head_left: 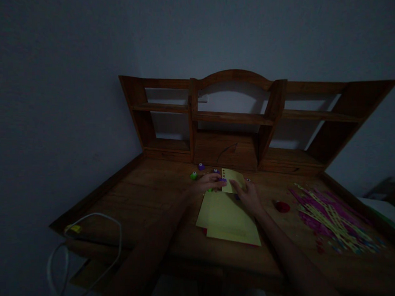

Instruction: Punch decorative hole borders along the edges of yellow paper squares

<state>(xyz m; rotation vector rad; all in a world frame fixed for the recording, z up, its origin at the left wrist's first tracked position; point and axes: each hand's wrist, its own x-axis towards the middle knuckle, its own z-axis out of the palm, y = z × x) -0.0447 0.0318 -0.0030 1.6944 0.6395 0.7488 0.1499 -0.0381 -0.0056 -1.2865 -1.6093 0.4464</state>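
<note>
My right hand [251, 199] grips a small sheet of yellow paper [236, 177], with the thumb on its near face. A row of small dark marks that look like punched holes runs down the sheet's left edge. At that edge, my left hand [206, 183] has its fingers closed on a small purple craft punch [222, 180]; the fingers partly cover it. Larger yellow sheets [229, 219] lie stacked on the desk below both hands, with a bit of red showing underneath. Near my left hand stand a green punch [194, 176] and another purple punch [201, 166].
A wooden shelf unit [234, 116] rises at the back of the wooden desk [127, 200]. To the right are a red round object [282, 206] and a pile of yellow perforated strips [330, 216] over magenta pieces. A white cable [120, 236] loops at the left edge.
</note>
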